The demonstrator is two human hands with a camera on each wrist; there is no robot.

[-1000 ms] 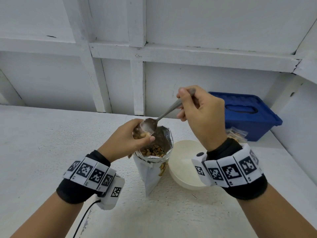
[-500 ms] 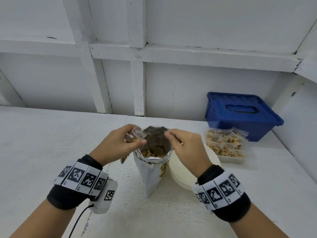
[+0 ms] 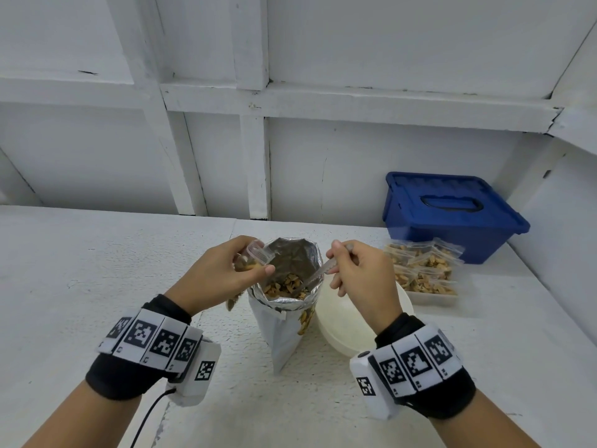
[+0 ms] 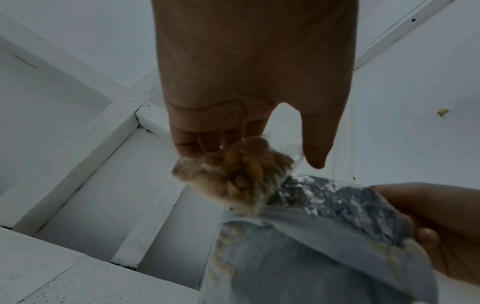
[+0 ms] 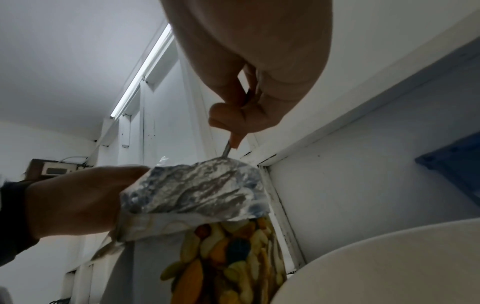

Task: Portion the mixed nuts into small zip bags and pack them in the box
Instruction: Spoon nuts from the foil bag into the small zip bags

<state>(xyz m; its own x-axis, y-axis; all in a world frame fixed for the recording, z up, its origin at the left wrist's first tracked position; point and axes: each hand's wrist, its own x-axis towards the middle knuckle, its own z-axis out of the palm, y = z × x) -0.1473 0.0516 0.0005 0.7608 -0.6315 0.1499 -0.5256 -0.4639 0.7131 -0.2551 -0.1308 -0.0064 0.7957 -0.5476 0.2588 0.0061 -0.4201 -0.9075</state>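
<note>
A tall foil pouch of mixed nuts [image 3: 284, 318] stands open at the table's middle, nuts showing inside. My left hand [image 3: 223, 274] holds a small clear zip bag [image 3: 256, 253] partly filled with nuts [image 4: 239, 172] beside the pouch's left rim. My right hand [image 3: 358, 273] pinches a metal spoon [image 3: 318, 273] by its handle, the bowl end down inside the pouch among the nuts. In the right wrist view the spoon handle [image 5: 226, 151] enters the foil pouch [image 5: 197, 189]. Filled zip bags [image 3: 423, 266] lie in a shallow tray by the blue box [image 3: 452, 215].
A cream bowl [image 3: 352, 324] sits just right of the pouch, under my right wrist. The blue box has its lid on and stands at the back right against the white wall. A clear tray [image 3: 433, 299] holds the filled bags. White wall framing runs behind the table.
My right hand came down from above the zip bag and put the spoon into the pouch. My left hand kept the small bag at the pouch's left rim.
</note>
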